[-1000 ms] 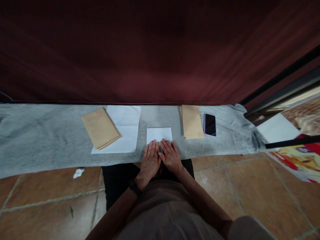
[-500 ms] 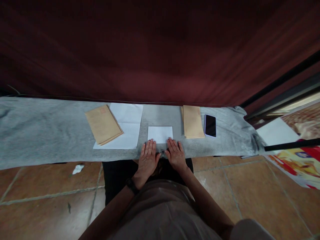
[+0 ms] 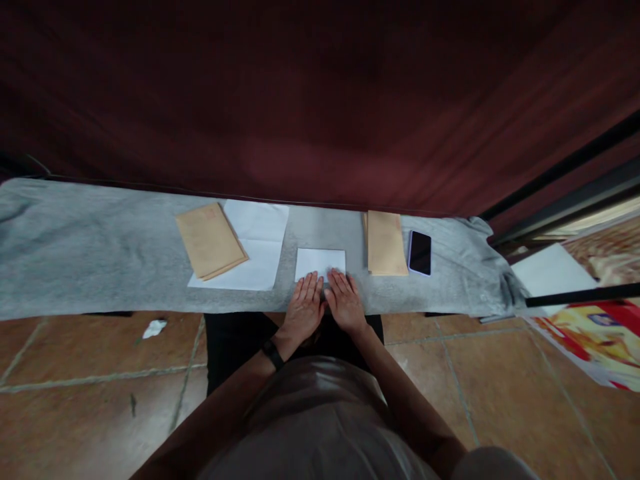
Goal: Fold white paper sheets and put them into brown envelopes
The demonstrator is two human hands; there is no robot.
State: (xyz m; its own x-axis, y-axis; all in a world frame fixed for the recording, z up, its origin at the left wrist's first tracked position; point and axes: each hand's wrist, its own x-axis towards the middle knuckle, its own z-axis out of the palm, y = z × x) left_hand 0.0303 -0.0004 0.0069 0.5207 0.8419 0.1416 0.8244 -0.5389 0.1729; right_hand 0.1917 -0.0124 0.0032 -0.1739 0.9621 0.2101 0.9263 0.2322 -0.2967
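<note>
A small white sheet of paper, looking folded, lies flat on the grey cloth-covered table in front of me. My left hand rests flat, its fingertips on the paper's near left edge. Beside it my right hand also lies flat, fingers stretched over the near right part of the same paper. The thumbs of the two hands are close together. Neither hand grips anything.
To the left, brown envelopes lie partly over larger white sheets. More brown envelopes lie to the right, next to a phone. A dark red curtain hangs behind the grey cloth.
My hands have drawn closer together, the left one shifting right and the right one moving slightly inward and further onto the paper. The view has tilted a little.
</note>
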